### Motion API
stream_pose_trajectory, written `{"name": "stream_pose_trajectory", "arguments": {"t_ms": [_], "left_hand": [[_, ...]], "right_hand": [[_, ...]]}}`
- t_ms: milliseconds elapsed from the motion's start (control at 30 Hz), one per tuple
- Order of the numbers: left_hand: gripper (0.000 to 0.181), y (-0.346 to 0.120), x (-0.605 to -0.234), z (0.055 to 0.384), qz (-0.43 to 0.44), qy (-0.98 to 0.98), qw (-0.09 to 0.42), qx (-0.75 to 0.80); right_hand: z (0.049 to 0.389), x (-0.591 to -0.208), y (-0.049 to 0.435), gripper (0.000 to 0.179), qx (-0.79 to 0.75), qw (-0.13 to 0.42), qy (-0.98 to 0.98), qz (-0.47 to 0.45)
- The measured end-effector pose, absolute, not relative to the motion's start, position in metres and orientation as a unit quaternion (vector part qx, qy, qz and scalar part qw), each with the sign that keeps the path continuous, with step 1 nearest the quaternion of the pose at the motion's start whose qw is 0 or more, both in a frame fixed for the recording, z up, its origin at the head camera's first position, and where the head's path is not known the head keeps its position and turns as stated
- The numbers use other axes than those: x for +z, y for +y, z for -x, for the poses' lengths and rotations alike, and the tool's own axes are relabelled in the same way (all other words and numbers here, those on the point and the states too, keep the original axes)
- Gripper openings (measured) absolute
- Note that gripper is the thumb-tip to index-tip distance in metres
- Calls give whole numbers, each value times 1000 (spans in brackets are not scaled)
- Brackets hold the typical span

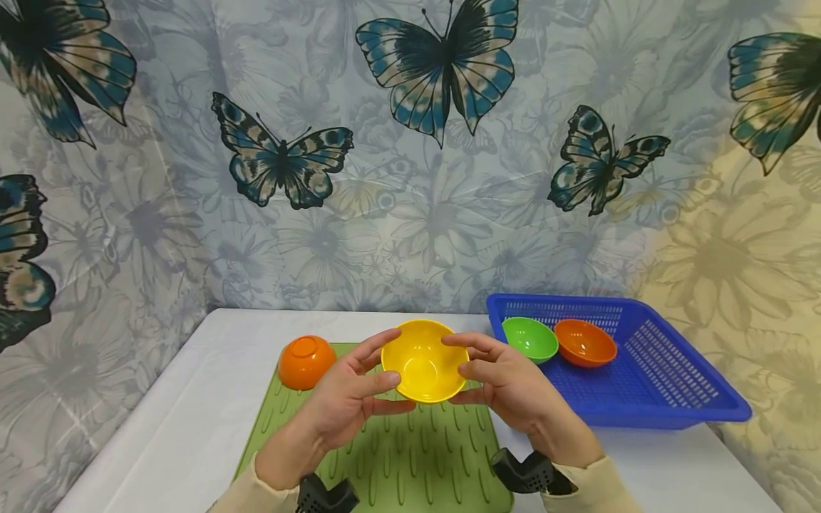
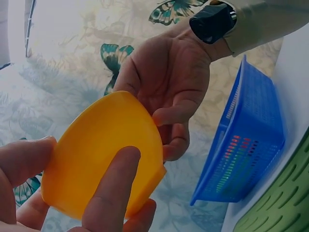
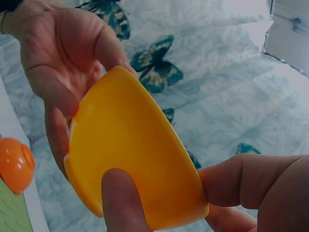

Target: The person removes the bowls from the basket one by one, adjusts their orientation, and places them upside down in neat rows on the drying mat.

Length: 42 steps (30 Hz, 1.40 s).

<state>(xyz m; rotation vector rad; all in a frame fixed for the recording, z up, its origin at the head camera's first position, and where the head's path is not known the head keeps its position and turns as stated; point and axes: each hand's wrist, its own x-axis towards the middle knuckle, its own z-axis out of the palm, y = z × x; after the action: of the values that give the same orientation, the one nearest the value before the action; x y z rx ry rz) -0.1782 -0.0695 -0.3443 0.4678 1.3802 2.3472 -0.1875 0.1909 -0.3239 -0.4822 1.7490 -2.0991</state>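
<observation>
A yellow bowl (image 1: 425, 360) is held up over the green mat, its hollow side facing the head camera. My left hand (image 1: 349, 392) grips its left side, with fingers at the rim and round the outside. On the opposite side my right hand (image 1: 513, 381) holds it the same way. Both wrist views show the bowl's smooth outer wall (image 2: 96, 150) with fingertips pressed against it. An orange bowl (image 1: 306, 362) lies upside down on the mat's far left corner, beyond my left hand.
The green ridged mat (image 1: 410, 456) lies on a white-covered table (image 1: 160, 406). At the right stands a blue perforated basket (image 1: 667, 385), holding a green bowl (image 1: 531, 338) and another orange bowl (image 1: 585, 343). A butterfly-patterned cloth (image 1: 436, 235) hangs behind.
</observation>
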Motion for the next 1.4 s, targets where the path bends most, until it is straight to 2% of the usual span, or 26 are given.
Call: {"name": "stream_pose_trajectory", "arguments": {"t_ms": [200,433,533,633,767,967,1400], "left_hand": [[67,-69,-346,179,-161,500,181,831],[65,-70,-347,180,-150,556,143,805],[65,-71,-347,182,-145,570,131,798],[63,-73,-348,182,-167,588,110,784],[56,-74,-349,181,-249,633,51,732],[47,-74,-348,178,-340,668,-16,662],[60,-69,-349,177,-477,727,-213,445]], "right_hand": [[188,-322,192,39,-735,182,633,163],[187,-311,207,56,-739,129,643,158],[190,-310,217,51,-771,158,585,195],[193,-313,222,49,-797,230,506,237],[197,-318,222,55,-808,294,446,249],[201,-322,224,59,-813,314,419,254],[206,-325,227,57,-794,353,428,248]]}}
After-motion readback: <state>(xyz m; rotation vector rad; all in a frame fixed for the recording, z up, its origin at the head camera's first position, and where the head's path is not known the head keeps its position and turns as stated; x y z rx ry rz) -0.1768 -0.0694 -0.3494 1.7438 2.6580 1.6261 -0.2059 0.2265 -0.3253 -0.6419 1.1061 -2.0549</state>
